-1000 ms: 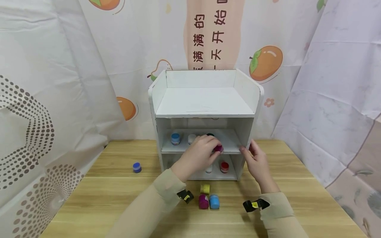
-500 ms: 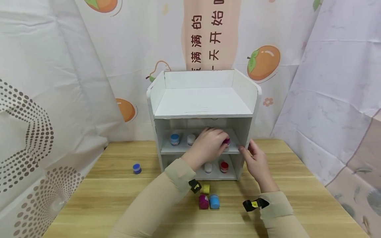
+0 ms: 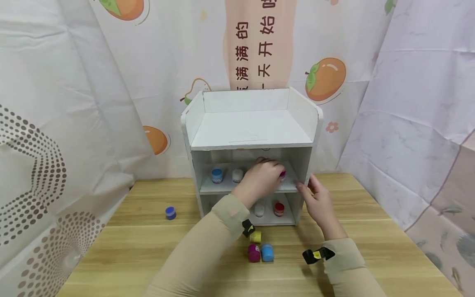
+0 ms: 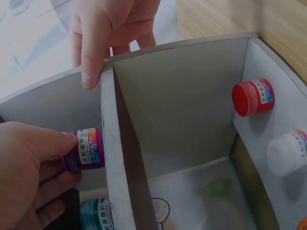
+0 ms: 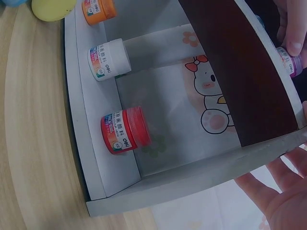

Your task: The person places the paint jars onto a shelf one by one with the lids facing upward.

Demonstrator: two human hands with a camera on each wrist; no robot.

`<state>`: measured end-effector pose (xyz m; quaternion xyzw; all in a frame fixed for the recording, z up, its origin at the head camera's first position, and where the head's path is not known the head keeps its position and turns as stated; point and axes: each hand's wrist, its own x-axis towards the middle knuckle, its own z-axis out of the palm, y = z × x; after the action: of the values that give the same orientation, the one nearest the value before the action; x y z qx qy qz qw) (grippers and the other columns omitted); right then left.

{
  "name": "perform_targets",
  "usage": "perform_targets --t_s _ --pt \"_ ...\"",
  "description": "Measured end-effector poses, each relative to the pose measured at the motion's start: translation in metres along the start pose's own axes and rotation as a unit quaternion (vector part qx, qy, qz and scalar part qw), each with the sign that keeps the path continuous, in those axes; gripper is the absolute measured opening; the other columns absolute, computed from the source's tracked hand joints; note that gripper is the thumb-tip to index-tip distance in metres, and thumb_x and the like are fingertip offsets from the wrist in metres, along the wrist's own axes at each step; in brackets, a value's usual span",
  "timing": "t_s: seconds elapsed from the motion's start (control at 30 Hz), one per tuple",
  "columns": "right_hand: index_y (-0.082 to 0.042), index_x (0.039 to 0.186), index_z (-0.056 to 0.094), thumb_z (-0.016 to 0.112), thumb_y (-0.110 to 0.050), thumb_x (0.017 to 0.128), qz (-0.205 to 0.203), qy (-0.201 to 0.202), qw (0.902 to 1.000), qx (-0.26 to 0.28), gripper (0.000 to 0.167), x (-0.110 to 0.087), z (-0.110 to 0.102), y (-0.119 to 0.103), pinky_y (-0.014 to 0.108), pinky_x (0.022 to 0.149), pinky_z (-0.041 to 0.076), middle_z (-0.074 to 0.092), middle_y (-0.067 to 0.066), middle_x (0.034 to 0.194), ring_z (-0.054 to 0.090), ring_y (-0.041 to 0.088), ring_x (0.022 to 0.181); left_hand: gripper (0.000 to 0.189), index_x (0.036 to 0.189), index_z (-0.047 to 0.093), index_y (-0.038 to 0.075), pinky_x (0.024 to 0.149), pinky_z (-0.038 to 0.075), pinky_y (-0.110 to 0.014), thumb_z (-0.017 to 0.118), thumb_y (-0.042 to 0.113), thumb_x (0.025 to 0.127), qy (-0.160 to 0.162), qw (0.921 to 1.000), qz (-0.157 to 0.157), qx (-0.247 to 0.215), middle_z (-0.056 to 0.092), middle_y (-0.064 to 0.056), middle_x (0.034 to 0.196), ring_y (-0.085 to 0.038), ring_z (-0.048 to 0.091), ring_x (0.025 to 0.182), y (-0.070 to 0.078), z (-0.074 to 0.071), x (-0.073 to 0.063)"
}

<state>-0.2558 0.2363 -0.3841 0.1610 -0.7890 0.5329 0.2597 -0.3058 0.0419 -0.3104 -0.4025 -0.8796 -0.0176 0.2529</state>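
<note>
My left hand (image 3: pixel 261 178) reaches into the upper compartment of a white shelf unit (image 3: pixel 252 128) and pinches a purple paint jar (image 4: pixel 86 149) between thumb and fingers. The jar is at the right end of the middle board, its base against or just above it. Beside it a teal jar (image 4: pixel 96 214) shows in the left wrist view. With thumb inside and fingers outside, my right hand (image 3: pixel 320 204) grips the unit's right side panel. Further left on that board stand a white jar (image 3: pixel 237 176) and a blue jar (image 3: pixel 217 175).
The lower compartment holds a red jar (image 3: pixel 278 209), a white jar (image 5: pixel 109 59) and an orange jar (image 5: pixel 99 10). On the wooden table lie a yellow jar (image 3: pixel 255 236), another purple jar (image 3: pixel 254 253) and a light blue jar (image 3: pixel 267 252). A dark blue jar (image 3: pixel 170 213) is further left.
My left hand has carried the purple jar right and deeper into the upper compartment, to the board's right end. The right hand stays on the side panel. The head view has shifted slightly.
</note>
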Motion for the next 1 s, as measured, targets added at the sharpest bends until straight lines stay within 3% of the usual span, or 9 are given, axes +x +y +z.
perform_targets --t_s 0.3,0.5,0.73,1.0 --pt "0.006 0.148 0.045 0.059 -0.004 0.103 0.003 0.001 1.0 -0.003 0.048 -0.001 0.001 -0.003 0.012 0.09 0.046 0.058 0.029 0.136 0.052 0.04 0.128 0.015 0.105 0.072 0.016 0.101 0.045 -0.037 0.066 0.029 0.101 -0.034 0.9988 -0.025 -0.028 0.07 0.004 0.095 -0.013 0.068 0.088 0.001 0.004 0.009" --pt "0.005 0.147 0.047 0.06 -0.003 0.102 0.002 0.007 1.0 -0.006 0.048 -0.001 0.001 -0.002 0.013 0.09 0.047 0.06 0.027 0.133 0.054 0.035 0.126 0.013 0.1 0.07 0.017 0.098 0.046 -0.036 0.065 0.028 0.101 -0.043 0.9987 -0.02 -0.018 0.067 0.006 0.088 -0.011 0.067 0.081 0.006 0.006 0.016" --pt "0.005 0.148 0.046 0.061 -0.003 0.102 0.001 0.006 1.0 -0.004 0.05 -0.001 0.001 -0.003 0.012 0.09 0.046 0.059 0.027 0.135 0.053 0.043 0.127 0.012 0.096 0.068 0.019 0.099 0.045 -0.037 0.063 0.028 0.102 -0.035 0.9991 -0.022 -0.007 0.064 0.008 0.082 -0.01 0.067 0.078 0.007 0.011 0.02" --pt "0.005 0.148 0.046 0.06 -0.003 0.102 0.0 0.004 1.0 -0.002 0.049 -0.001 0.001 -0.001 0.012 0.09 0.046 0.057 0.028 0.137 0.051 0.042 0.13 0.011 0.098 0.071 0.021 0.096 0.045 -0.037 0.064 0.028 0.101 -0.011 0.9995 -0.024 0.017 0.068 0.009 0.093 -0.012 0.067 0.089 0.008 0.015 0.02"
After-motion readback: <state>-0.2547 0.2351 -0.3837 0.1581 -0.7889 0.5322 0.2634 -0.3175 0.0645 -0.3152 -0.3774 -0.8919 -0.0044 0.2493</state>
